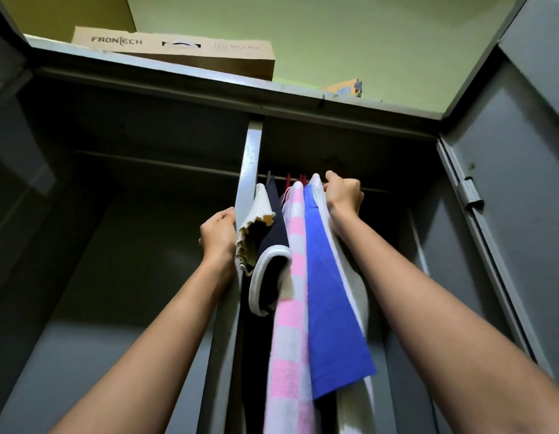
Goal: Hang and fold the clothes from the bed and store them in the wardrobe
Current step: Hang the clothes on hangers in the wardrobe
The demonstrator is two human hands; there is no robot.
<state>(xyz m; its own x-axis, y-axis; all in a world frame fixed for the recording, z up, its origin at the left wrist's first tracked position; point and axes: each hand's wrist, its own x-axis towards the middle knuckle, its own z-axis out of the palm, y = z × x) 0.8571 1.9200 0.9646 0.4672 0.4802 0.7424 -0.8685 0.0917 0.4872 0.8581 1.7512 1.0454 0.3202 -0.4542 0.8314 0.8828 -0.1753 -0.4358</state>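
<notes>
View upward into a grey metal wardrobe (350,114) with both doors swung wide and two bare arms reaching up. A pale vertical post (251,158) splits it into a left and a right compartment. The clothes hang bunched at the left end of the right compartment's rail (373,190), tight against the post: a cream ribbed garment (256,220), a navy garment with white trim (272,252), a pink-and-white checked garment (292,277), a blue garment (328,292) and a white garment (353,283). The right hand (344,195) is at the rail, fingers curled over the top of the white garment. The left hand (218,233) sits at the post's edge beside the cream garment, fingers curled; what it grips cannot be told. A stretch of rail shows between the right hand and the wardrobe's right wall. A cardboard box (178,51) rests along the wardrobe's top front edge.
</notes>
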